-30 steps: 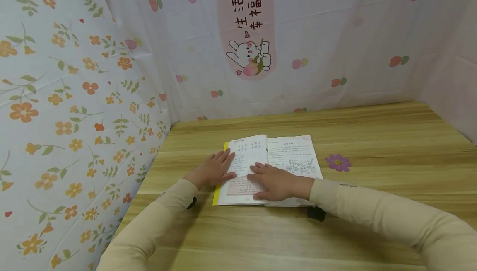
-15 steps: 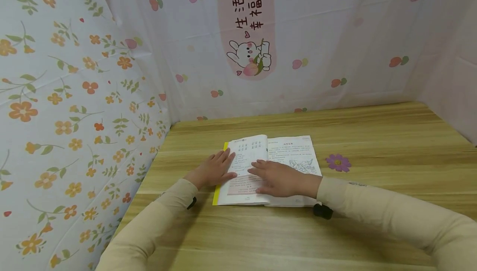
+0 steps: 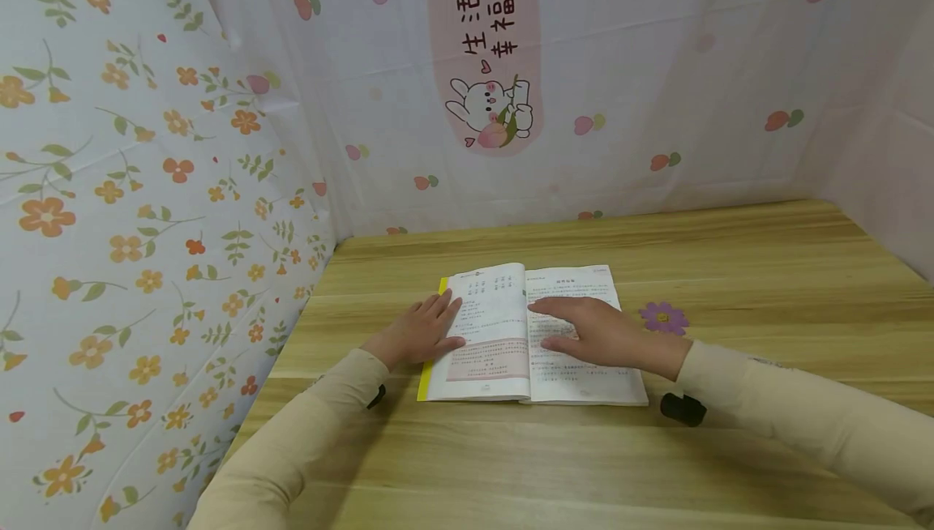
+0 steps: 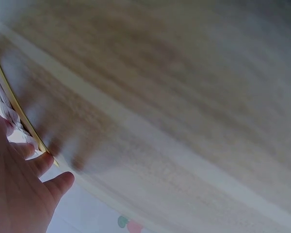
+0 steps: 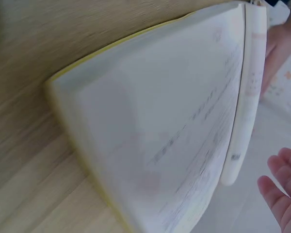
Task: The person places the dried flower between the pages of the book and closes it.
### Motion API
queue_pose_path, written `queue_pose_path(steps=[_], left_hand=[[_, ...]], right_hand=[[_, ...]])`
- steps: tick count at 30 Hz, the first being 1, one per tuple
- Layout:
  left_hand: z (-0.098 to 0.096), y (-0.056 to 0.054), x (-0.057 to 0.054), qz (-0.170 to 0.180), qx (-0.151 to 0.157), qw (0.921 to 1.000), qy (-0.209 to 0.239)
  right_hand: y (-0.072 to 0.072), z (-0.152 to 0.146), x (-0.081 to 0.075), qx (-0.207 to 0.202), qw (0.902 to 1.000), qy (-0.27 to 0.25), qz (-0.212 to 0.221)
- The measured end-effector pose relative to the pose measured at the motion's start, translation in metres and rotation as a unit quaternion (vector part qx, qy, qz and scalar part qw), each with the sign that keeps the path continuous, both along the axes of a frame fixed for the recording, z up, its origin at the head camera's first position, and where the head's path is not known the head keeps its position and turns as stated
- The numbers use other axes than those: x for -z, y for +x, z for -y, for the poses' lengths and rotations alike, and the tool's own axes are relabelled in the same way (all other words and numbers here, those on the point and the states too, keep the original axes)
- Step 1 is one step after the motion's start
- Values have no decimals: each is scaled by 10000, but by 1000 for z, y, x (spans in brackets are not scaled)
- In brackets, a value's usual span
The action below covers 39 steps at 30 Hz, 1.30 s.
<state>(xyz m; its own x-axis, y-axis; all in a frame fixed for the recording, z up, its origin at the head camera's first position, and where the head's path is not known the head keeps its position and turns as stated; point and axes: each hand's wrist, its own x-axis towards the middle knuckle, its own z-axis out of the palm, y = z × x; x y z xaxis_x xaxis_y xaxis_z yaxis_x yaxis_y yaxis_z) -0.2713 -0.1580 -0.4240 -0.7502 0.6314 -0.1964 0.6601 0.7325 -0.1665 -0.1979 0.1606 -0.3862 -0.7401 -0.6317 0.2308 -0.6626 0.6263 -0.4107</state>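
Observation:
An open book [image 3: 489, 295] with printed text and a yellow cover edge lies on the wooden table. My left hand [image 3: 417, 332] rests on the left page near its outer edge, fingers spread. Over the right page is my right hand [image 3: 601, 331], its fingers extended toward the spine and holding nothing. In the right wrist view the right page [image 5: 160, 107] and the raised spine fold show, with the right fingers [image 5: 276, 194] off to the side. The left wrist view has the left hand [image 4: 19, 179] at the book's yellow edge [image 4: 19, 109].
A purple flower [image 3: 665, 318] lies on the wooden table [image 3: 511, 465] to the right of the book. Patterned cloth [image 3: 627, 68] hangs behind the table, and a flowered cloth [image 3: 146, 271] stands along the left side.
My right hand has moved right from the left page and spine to over the right page. That page's drawing no longer shows. The left hand has stayed in place.

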Motion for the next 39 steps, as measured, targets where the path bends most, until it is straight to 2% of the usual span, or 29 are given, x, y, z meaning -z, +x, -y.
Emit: queue_pose_path(steps=[5,10,19,26,32,39], left_hand=[[1,-1,3,81,-48,10000,-26],[2,-1,7,76,22,9999,64],[1,1,1,99,74,9998,154],[2,0,2,88,81,9999,63],[3,-1,3,79,54,9999,48],[3,-1,3,39,34,10000,46]], right_hand=[[-1,-20,5,372,9972,-640,84],[-3,-41,8,744,9917,-1024,212],[-4,-82,6,1518,9729,-1613,668],[-7,-115,8,1927,9640,-1675,750],[-12,-141,14,2195,9552,-1590,1192],[-19,-162,23,2252,9481,-1524,1651]])
